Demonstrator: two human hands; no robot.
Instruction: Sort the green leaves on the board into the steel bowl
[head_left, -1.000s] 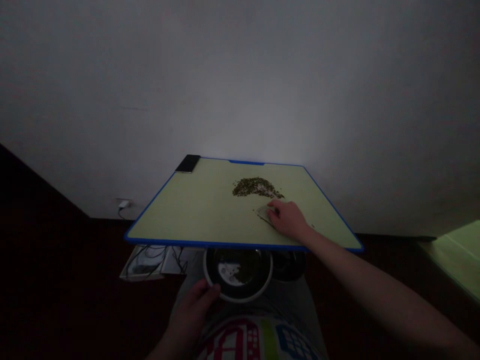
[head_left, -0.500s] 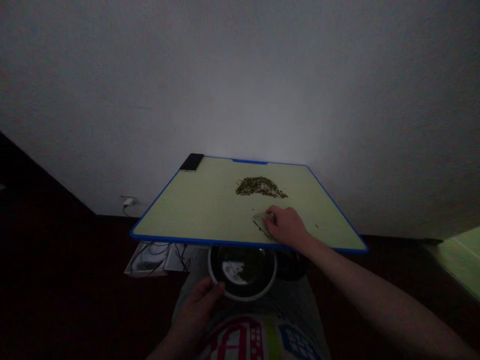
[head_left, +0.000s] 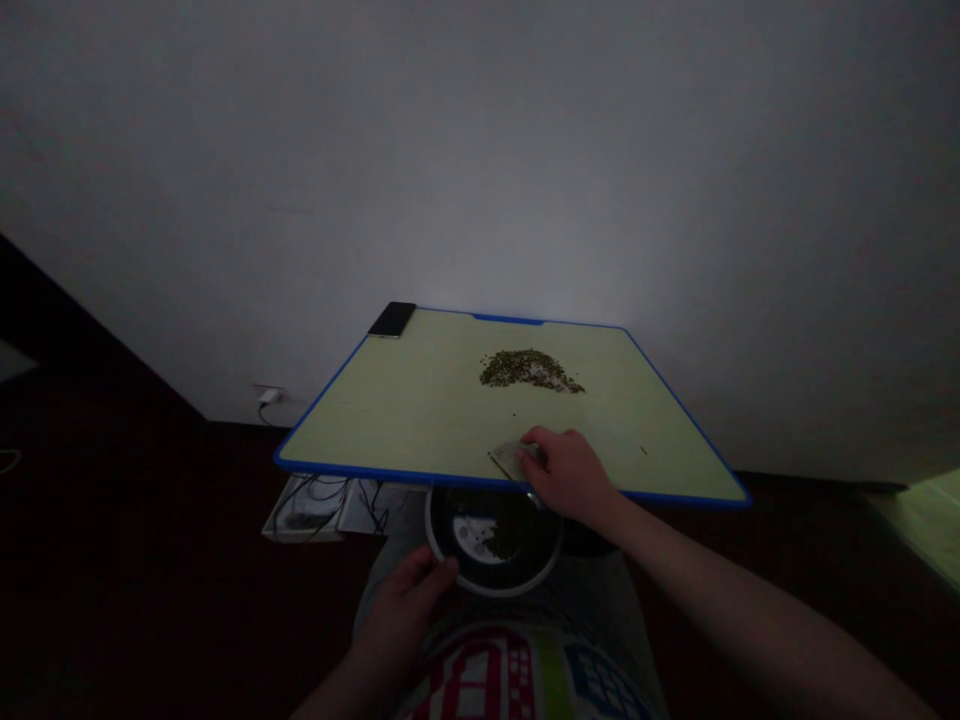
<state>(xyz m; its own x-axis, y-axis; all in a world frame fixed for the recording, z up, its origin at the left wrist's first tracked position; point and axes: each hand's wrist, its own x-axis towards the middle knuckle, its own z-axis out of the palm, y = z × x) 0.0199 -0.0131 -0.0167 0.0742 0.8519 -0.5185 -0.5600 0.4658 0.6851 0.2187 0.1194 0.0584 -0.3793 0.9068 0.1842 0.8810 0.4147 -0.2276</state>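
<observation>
Grains point(head_left: 529, 370), small and dark green, sit in a loose crescent-shaped heap near the middle of the board point(head_left: 390, 420), which is pale green with a blue edge. From where I'm watching, the feed is dim, but the layout is readable. My right hand point(head_left: 570, 475) rests on the board by its near edge, closer to me than the heap and narrowly closed on a small clear plastic scraper point(head_left: 514, 458). The scraper lies almost flat under my fingers, its tip pointing left. A few stray grains are dotted on the board between the heap and that hand, and one speck lies to the hand's right.

Below the board's near edge sits a white-rimmed bowl point(head_left: 495, 592), partly tucked under it. Its dark inside holds a clump that looks like the same grains, though the picture is too dark to be sure. My left hand point(head_left: 401, 605) holds the bowl's rim from the left, below the board.

A black phone point(head_left: 391, 319) lies on the board's far left corner. Beyond the board stands a white wall point(head_left: 480, 180), with a plugged-in charger point(head_left: 268, 396) low on it to the left. Tangled black cables point(head_left: 315, 505) lie below the board's left side.
</observation>
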